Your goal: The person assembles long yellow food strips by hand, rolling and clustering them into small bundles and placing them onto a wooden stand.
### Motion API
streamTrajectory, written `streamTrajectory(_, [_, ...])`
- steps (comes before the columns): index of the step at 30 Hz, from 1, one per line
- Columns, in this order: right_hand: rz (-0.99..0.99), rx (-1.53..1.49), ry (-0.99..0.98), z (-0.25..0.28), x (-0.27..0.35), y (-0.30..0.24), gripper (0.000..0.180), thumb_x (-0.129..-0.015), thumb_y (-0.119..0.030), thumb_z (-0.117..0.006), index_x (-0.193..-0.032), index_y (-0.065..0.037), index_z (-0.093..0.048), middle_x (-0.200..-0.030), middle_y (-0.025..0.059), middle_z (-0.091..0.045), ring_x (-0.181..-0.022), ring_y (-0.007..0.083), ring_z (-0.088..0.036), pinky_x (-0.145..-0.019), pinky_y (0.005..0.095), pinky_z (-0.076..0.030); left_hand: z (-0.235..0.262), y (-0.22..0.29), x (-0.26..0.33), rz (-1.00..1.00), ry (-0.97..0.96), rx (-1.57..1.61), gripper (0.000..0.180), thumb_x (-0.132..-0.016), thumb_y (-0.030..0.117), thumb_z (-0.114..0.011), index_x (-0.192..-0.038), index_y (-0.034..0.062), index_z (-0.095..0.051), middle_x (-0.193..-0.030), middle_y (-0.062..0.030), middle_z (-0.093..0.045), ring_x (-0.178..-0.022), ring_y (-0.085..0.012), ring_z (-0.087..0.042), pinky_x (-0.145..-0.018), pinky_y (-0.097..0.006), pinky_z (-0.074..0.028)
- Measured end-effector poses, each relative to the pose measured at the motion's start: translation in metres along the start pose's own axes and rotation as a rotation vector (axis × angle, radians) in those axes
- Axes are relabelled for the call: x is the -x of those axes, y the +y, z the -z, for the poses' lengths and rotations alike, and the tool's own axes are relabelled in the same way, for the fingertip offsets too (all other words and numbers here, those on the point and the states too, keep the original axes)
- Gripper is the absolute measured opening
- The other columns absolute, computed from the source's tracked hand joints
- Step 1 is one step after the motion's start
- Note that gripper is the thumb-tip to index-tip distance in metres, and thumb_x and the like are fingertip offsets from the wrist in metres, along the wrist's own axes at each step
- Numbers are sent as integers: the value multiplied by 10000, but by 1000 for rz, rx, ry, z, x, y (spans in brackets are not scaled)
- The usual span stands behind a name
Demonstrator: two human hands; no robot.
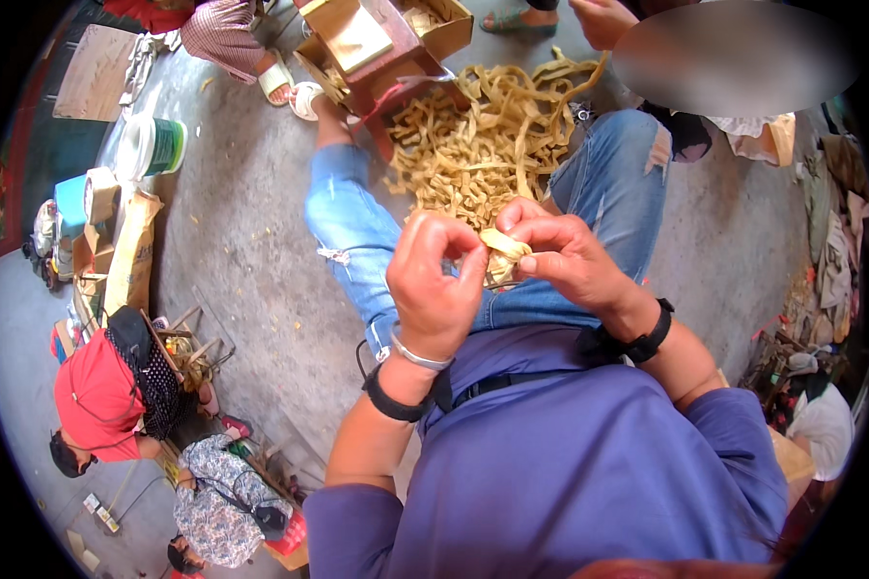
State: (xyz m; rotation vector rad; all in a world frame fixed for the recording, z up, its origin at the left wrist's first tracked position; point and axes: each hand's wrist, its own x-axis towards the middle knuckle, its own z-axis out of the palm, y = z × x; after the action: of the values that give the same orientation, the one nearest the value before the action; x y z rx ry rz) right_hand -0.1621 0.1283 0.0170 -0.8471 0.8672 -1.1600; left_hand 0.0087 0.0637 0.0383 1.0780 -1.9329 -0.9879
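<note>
1. Blue container (70, 200) stands far to the left of the strip pile (483, 145), crowded by other goods; its contents cannot be made out.
2. Tan sack (133, 253), also well left of the pile, stands upright beside that clutter, and whatever is inside it is hidden.
3. White bucket (153, 147) with a green band sits on the floor left of the pile; I cannot tell whether it is lidded or what it holds.
4. Reddish-brown wooden stand (404, 41) rises just beyond the pile's upper left, carrying a pale block (348, 34).
5. Left hand (439, 280), just below the pile, pinches with thumb and forefinger; its other fingers are curled and partly hidden.
6. Cardboard carton (449, 34) lies open just above the pile, behind the stand, with tan material inside; its far side is cut off by the upper edge.
7. Folded strip (505, 253), yellowish, is held just below the pile, clamped between both hands, its middle bunched and its ends hard to trace.
8. Right hand (565, 261), just below and right of the pile, grips the same strip from the other side.
9. Blurred oval (734, 58), above and right of the pile, covers part of another person.
</note>
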Motion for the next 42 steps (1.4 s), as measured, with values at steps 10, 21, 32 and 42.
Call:
streamTrajectory(10, [80, 169, 87, -5, -3, 0, 275, -921, -141, -546, -1150, 10, -573, -1039, 31, -496, -852, 103, -517, -725, 228, -445, -5, 3, 0, 179, -23, 276, 222, -722, -11, -747, -926, 0, -660, -841, -50, -609, -713, -85, -580, -621, -197, -473])
streamTrajectory(21, [-115, 31, -13, -3, -5, -14, 228, -891, -95, -572, -1103, -70, -491, -879, -1, -533, -668, 55, -503, -540, 189, -404, 8, -1, -1, 229, -211, 515, 139, -764, -46, -695, -803, -3, -569, -853, -92, -636, -718, -117, -608, -589, -218, -499])
streamTrajectory(32, [-96, -194, 73, -4, -7, 5, 259, -898, -116, -596, -1118, -79, -463, -883, -6, -556, -712, 50, -555, -541, 177, -412, -3, -15, -2, 560, -98, 883, 105, -831, 37, -671, -900, -16, -614, -816, -49, -632, -672, -94, -581, -583, -211, -485])
streamTrajectory(42, [-128, 68, 303, -14, -11, 10, 360, -847, -100, -656, -1195, -49, -579, -974, 24, -613, -795, 36, -541, -689, 194, -446, -19, -14, -4, 421, 105, 735, 67, -889, 52, -593, -866, -1, -559, -778, -41, -617, -675, -88, -587, -600, -221, -499])
